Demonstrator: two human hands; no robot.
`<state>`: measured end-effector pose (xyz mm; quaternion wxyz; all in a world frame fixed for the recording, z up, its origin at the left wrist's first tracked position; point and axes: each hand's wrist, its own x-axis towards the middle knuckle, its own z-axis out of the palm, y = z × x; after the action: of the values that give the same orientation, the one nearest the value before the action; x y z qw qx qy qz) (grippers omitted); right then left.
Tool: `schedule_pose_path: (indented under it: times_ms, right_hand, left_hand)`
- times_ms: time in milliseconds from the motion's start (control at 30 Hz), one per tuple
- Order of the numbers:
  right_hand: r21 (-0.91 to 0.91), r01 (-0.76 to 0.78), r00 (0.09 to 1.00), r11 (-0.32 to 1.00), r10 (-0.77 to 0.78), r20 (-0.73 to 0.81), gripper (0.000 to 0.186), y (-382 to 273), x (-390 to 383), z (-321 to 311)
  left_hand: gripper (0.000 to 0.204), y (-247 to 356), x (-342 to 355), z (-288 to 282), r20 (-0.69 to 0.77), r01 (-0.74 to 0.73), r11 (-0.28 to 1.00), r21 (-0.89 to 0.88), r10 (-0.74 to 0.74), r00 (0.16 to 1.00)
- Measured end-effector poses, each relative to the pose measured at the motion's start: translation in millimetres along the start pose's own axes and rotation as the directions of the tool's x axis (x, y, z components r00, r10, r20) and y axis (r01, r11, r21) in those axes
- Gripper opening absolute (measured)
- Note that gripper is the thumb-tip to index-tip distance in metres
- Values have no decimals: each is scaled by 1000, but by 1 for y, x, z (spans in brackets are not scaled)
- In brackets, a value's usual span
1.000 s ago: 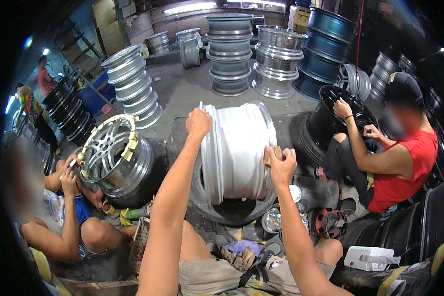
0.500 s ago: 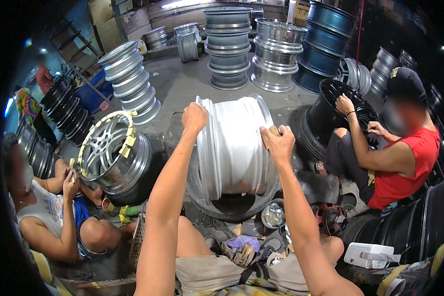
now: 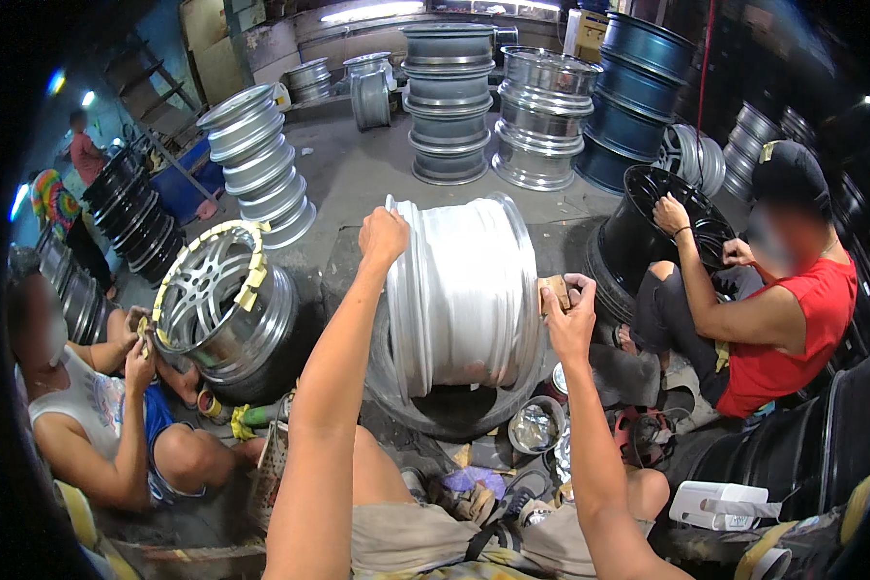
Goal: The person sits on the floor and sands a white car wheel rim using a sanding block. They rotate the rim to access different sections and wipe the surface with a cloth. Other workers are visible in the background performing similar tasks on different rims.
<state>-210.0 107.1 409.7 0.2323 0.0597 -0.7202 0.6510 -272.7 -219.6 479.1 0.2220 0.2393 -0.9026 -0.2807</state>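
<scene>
A silver-grey wheel rim (image 3: 464, 290) lies on its side in front of me, its barrel facing up. It rests on a black tire (image 3: 411, 414). My left hand (image 3: 384, 235) is closed over the rim's upper left edge. In my right hand (image 3: 574, 317) a small tan block (image 3: 553, 290), perhaps a sanding block, is pinched between thumb and fingers. That block is right beside the rim's right edge; whether it touches is hard to tell.
A bowl of water (image 3: 534, 427) stands below the rim at right, near a can (image 3: 558, 380). At left a person handles yellow tape beside a taped wheel (image 3: 224, 290). At right a person in red works on a black wheel (image 3: 638, 217). Stacked rims (image 3: 448, 106) stand behind.
My right hand has moved right and down with the tan block, from over the rim's right side to its edge. My left hand keeps its hold on the rim.
</scene>
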Motion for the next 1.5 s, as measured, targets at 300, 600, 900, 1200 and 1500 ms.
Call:
schedule_pose_path:
  times_ms: [300, 600, 900, 1200, 1500]
  right_hand:
    - [-263, 166, 964, 950, -100, 245, 28, -21, -2, -8]
    - [-377, 546, 824, 748, -396, 406, 30, -37, -24, 16]
    - [-641, 667, 739, 379, -447, 504, 33, -23, -9, 54]
    - [-660, 664, 741, 351, -425, 519, 44, -19, -26, 46]
    - [-597, 733, 676, 325, -440, 591, 43, -27, -21, 46]
  left_hand:
    - [41, -12, 10, 4, 10, -48, 998, 42, 48, 999]
    - [41, -10, 6, 5, 6, -41, 999, 2, 41, 999]
    - [38, 1, -2, 2, 0, 1, 998, -70, -1, 1000]
    - [43, 4, -2, 1, 85, 20, 994, -111, -10, 996]
    - [40, -2, -1, 3, 29, 13, 995, -103, -10, 1000]
